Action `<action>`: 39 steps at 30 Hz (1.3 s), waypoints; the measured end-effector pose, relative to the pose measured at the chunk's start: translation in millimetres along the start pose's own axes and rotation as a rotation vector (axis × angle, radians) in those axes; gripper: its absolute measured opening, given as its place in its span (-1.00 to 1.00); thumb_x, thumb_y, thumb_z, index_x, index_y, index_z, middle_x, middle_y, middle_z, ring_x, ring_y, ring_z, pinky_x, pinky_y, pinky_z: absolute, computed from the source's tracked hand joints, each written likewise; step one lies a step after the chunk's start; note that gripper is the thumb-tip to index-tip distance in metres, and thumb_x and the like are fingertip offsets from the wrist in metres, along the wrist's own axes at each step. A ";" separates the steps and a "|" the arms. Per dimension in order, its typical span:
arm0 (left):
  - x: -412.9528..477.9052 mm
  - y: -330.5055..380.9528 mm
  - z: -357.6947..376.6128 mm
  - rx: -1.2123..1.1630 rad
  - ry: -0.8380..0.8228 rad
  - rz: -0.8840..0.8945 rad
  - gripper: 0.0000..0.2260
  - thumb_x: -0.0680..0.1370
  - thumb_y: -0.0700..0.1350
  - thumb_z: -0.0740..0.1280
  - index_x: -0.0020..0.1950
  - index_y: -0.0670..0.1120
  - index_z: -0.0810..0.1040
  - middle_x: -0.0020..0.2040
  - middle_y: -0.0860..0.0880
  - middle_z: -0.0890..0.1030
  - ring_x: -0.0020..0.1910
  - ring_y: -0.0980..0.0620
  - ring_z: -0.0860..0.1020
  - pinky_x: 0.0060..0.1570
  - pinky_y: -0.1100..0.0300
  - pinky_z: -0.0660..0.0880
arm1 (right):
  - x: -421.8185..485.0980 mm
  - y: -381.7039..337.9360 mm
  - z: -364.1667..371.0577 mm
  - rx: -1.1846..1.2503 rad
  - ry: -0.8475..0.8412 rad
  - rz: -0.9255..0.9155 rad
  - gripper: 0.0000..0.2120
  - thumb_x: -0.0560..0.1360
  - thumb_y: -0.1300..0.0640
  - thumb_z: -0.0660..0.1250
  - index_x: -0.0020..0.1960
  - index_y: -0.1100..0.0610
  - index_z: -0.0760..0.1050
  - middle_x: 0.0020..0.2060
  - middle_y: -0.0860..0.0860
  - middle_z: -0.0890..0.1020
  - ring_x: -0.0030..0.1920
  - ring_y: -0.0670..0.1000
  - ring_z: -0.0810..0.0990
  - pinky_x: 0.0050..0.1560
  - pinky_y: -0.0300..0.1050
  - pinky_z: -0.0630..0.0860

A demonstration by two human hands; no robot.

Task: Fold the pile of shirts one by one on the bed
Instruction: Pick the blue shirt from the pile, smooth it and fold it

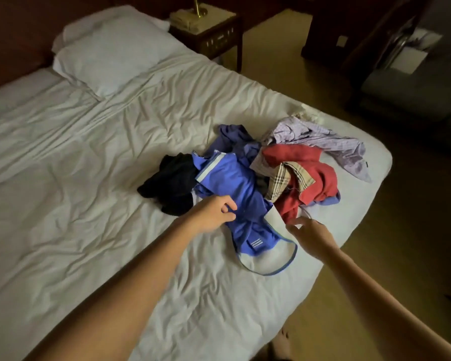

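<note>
The pile of shirts sits toward the near right corner of the bed, close to the rounded right edge where the mattress drops to the tan floor. To the left of the pile there is a wide stretch of open white sheet, rumpled into soft creases all the way to the pillow at the far end.

A shiny blue shirt with white trim and a white panel lies on the near side of the pile, spilling toward the near edge. A limp black shirt is bunched against its left side. To the right is a thick red shirt with a tan plaid cloth folded over it. Beyond that, a thin lilac checked shirt trails toward the right edge. All of them are crumpled and overlap.

The left hand rests on the blue shirt, its grip curled in and pinching a fold of the blue fabric. The right hand is blurred, its grip spread with loose fingers just over the white panel, beside the red shirt's near hem; whether it touches the cloth I cannot tell.

Past the far right corner of the bed stands a dark wooden nightstand with a brass lamp base on top. A dim grey chair sits across the floor on the far right, well apart from the bed.
</note>
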State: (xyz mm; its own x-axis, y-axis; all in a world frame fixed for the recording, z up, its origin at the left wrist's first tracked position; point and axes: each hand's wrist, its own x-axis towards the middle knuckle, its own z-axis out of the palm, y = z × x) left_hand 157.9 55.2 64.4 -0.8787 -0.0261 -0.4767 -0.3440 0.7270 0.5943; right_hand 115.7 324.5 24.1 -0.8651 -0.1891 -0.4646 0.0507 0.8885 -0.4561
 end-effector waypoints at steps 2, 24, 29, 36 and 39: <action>59.2 4.4 30.2 0.158 -0.034 0.041 -0.69 0.55 -0.12 0.41 0.29 0.02 0.54 0.17 -0.07 0.48 0.14 -0.12 0.53 0.22 0.01 0.46 | 43.9 26.8 21.6 0.010 0.024 -0.013 -0.69 0.57 -0.13 0.29 0.20 0.02 0.56 0.16 0.14 0.59 0.12 0.18 0.58 0.03 -0.07 0.47; -54.8 -86.7 9.2 -0.702 0.622 0.129 -0.70 0.62 -0.41 0.20 0.14 -0.01 0.45 -0.01 -0.05 0.57 -0.13 0.09 0.57 -0.11 0.25 0.57 | -42.4 -143.2 16.0 0.795 -0.364 -0.522 -0.64 0.62 0.14 0.30 -0.33 0.05 0.31 -0.52 -0.10 0.32 -0.52 -0.13 0.29 -0.50 -0.31 0.29; -247.9 -112.1 -84.3 -0.642 0.824 0.251 -0.84 0.63 -0.40 0.16 -0.02 -0.17 0.42 -0.20 -0.14 0.51 -0.32 0.14 0.51 -0.26 0.23 0.49 | -190.1 -284.0 14.1 0.919 -0.398 -0.810 -0.72 0.61 0.16 0.30 -0.25 0.15 0.35 -0.48 -0.03 0.34 -0.48 -0.09 0.31 -0.43 -0.23 0.30; -471.7 -142.6 -189.7 -0.478 0.880 0.212 -0.88 0.65 -0.27 0.24 0.01 -0.07 0.49 -0.20 0.04 0.63 -0.22 0.09 0.57 -0.23 0.22 0.52 | -347.4 -426.7 30.3 1.317 -0.466 -0.844 -0.93 0.54 0.19 0.38 -0.06 0.17 0.50 -0.21 0.17 0.49 -0.17 0.12 0.46 -0.24 -0.10 0.43; -494.4 -156.0 -188.8 -0.609 0.790 0.156 -0.93 0.61 -0.21 0.32 0.00 -0.05 0.53 -0.25 0.02 0.65 -0.28 0.07 0.57 -0.22 0.19 0.49 | -357.0 -453.2 50.2 1.415 -0.426 -0.814 -0.95 0.57 0.25 0.34 -0.07 0.22 0.54 -0.26 0.06 0.64 -0.22 -0.01 0.63 -0.29 -0.20 0.57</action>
State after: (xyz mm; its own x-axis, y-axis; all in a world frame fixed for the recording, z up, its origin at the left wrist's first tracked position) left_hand 583.6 -174.8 329.7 -0.8197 -0.5686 0.0691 -0.1229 0.2925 0.9483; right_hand 426.6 -31.6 358.6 -0.7152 -0.6785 0.1676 0.2712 -0.4905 -0.8282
